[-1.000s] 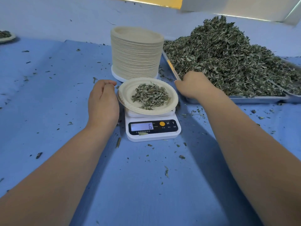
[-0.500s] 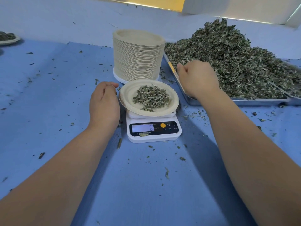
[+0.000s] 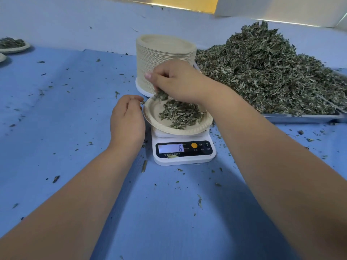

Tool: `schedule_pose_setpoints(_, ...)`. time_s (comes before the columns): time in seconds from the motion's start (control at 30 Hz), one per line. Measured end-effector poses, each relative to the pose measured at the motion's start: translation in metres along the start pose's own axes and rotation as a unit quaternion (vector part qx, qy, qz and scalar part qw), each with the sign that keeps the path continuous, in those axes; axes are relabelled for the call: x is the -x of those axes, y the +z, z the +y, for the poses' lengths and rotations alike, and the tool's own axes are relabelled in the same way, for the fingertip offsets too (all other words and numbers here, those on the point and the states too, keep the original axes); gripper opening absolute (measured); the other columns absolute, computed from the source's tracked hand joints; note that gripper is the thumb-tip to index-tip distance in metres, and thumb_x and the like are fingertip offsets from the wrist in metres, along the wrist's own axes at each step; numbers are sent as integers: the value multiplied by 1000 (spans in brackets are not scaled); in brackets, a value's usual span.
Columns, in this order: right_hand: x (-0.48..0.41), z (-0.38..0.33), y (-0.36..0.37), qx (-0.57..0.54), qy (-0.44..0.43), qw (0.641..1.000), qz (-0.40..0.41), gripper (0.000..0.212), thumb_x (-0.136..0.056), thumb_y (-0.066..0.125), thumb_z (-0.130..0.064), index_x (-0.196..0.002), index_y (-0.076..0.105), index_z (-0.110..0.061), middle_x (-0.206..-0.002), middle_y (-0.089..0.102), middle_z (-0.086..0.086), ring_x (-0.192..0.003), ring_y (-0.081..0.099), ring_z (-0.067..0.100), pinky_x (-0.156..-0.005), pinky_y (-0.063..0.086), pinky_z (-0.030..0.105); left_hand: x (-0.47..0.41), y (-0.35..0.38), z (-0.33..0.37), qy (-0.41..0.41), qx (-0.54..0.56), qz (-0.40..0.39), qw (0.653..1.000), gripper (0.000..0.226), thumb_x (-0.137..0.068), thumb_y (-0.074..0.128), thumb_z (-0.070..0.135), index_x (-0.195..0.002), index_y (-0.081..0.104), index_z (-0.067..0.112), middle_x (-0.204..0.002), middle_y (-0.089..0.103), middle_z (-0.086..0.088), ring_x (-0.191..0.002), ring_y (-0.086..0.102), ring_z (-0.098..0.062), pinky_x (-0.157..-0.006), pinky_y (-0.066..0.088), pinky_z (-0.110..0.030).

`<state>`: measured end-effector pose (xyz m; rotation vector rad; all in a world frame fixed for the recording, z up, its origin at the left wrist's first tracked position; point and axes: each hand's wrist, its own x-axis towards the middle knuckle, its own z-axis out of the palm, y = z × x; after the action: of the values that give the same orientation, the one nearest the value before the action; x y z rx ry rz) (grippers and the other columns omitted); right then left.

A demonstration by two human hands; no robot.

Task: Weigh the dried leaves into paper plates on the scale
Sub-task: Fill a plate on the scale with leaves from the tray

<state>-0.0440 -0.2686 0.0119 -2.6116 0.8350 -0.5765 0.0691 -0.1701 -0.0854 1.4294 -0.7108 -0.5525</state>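
- A blue cloth (image 3: 75, 128) covers the table, flecked with leaf crumbs.
- The heap of dried leaves (image 3: 262, 72) fills a metal tray (image 3: 300, 118) at right, its long side running left to right.
- A stack of paper plates (image 3: 161, 53) stands behind the scale (image 3: 184, 158), whose display end faces the person and reads 6.
- The paper plate (image 3: 153, 111) sits on the scale, open side up; being round, it has no long axis.
- The right hand (image 3: 178, 81) hovers over the plate's far edge, fingers pinching a tuft of leaves (image 3: 160, 94): the topping-up step, I judge. Next, let it fall in small amounts while watching the display.
- The left hand (image 3: 127, 119) is curled at the plate's left rim; I cannot tell whether it grips it.
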Motion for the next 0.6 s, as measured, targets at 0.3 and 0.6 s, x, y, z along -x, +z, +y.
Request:
schedule_pose_setpoints(0.3,24,-2,-2,-32,4,999,-26,41,-104,53,-35,-84,77,-10,-52,56,-14,-49,48,0,-54,35,17,2,-1,2,10,8,-19,1000,34,-83,41,31,-82,74,41,-89,73,21,-99,68,-7,-96,56,-50)
schedule_pose_setpoints(0.6,57,23,-7,50,46,996,63,46,-107,41,-42,-91,66,-7,-63,52,0,-62,50,16,-69,47,34,15,0,11,55,-30,-80,995,35,-89,50,35,-87,77,57,-166,28,18,-149,26,6,-113,29,-27)
